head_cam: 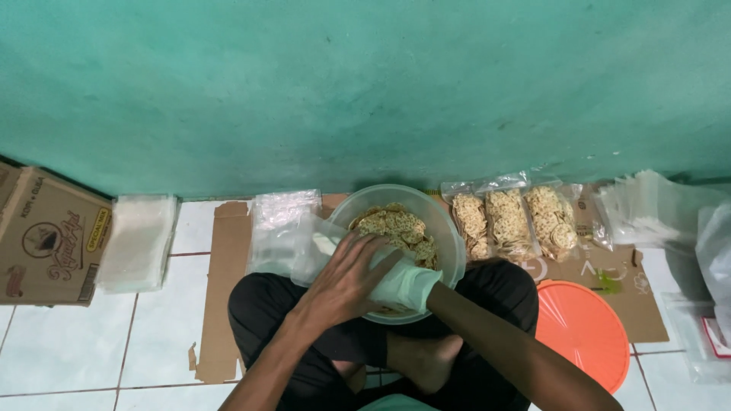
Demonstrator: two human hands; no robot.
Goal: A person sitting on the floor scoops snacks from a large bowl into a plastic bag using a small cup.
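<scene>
I sit cross-legged on the floor with a clear plastic bowl [449, 228] of round speckled crackers [396, 224] in front of my legs. My left hand [346, 278] is bare and grips the mouth of a clear plastic bag [316, 243] at the bowl's left rim. My right hand [407, 283] wears a pale plastic glove and reaches toward the bag under my left hand; what its fingers hold is hidden.
Three filled cracker bags [510, 221] lie right of the bowl on flattened cardboard [228, 297]. An orange lid [582, 331] lies at right. Stacks of empty clear bags [137, 240] and a cardboard box [49, 236] are at left, more plastic [655, 209] at right. A teal wall [365, 84] is ahead.
</scene>
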